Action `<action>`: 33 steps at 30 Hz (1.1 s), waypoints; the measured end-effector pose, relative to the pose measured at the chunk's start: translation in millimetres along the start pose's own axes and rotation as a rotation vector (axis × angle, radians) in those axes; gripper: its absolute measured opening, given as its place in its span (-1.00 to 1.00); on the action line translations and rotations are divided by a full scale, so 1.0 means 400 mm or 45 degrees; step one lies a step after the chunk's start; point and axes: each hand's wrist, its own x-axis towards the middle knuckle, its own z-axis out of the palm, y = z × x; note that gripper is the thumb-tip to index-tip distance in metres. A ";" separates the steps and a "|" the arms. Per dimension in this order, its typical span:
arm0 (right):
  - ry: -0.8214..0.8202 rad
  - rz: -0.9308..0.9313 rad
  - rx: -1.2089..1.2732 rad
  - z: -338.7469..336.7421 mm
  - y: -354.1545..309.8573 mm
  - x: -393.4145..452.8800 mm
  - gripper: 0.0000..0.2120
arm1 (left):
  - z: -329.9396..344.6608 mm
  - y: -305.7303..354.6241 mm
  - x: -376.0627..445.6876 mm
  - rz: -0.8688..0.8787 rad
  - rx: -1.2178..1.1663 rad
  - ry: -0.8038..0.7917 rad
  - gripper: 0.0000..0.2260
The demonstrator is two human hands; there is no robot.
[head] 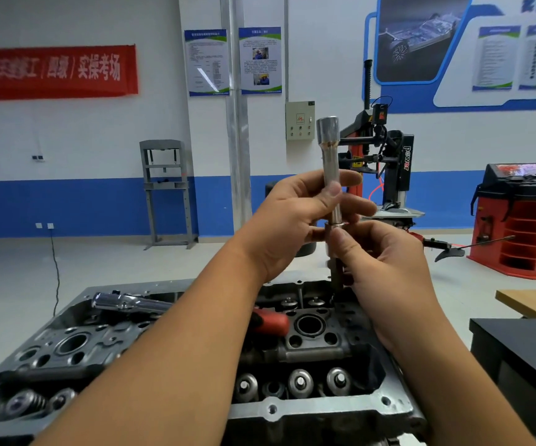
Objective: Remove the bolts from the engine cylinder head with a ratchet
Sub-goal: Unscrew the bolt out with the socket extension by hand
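While the engine cylinder head (308, 346) fills the lower view with its valve springs exposed, a chrome ratchet (131, 303) with a red handle lies across its top behind the left forearm. Above its far edge both hands hold an upright socket extension (332, 162): the left hand (287, 220) has its grip curled round the shaft, and the right hand (385, 262) pinches the lower joint between thumb and fingertips.
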 end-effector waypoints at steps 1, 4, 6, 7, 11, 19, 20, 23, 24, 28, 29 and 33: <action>-0.009 0.003 0.010 0.001 -0.001 0.000 -0.89 | 0.000 0.002 -0.001 -0.009 -0.010 -0.016 -0.77; -0.048 0.010 0.026 0.003 -0.005 0.000 -0.89 | -0.001 0.000 -0.001 0.015 0.032 0.020 -0.81; -0.063 0.016 0.034 0.002 -0.005 -0.001 -0.96 | -0.001 -0.003 -0.001 0.061 0.060 0.095 -0.91; -0.056 0.011 0.018 0.001 -0.002 -0.001 -0.93 | 0.003 0.000 -0.002 0.076 0.061 0.138 -0.92; 0.003 0.018 0.022 -0.006 0.005 0.000 -0.80 | 0.009 0.010 -0.004 0.097 0.093 0.233 -0.66; -0.120 -0.004 0.007 0.002 0.001 -0.001 -0.97 | -0.003 -0.001 0.000 0.112 0.037 0.129 -0.91; -0.110 -0.004 0.013 0.001 0.001 -0.001 -0.93 | 0.000 0.001 0.000 0.123 0.035 0.151 -0.90; -0.037 -0.012 -0.006 -0.004 0.007 0.000 -0.81 | 0.002 0.001 -0.003 0.143 0.038 0.248 -0.60; -0.017 -0.014 -0.002 -0.006 0.008 0.000 -0.81 | 0.000 0.000 -0.001 0.139 0.033 0.271 -0.56; -0.022 0.003 0.015 -0.004 0.017 0.003 -0.90 | -0.002 -0.004 0.006 0.092 -0.022 0.161 -0.86; -0.031 0.002 0.010 -0.003 0.017 0.004 -0.88 | -0.003 -0.006 0.007 0.087 -0.029 0.136 -0.87; -0.073 0.001 0.024 0.000 0.009 0.002 -0.91 | -0.006 -0.007 0.005 0.122 0.035 0.156 -0.88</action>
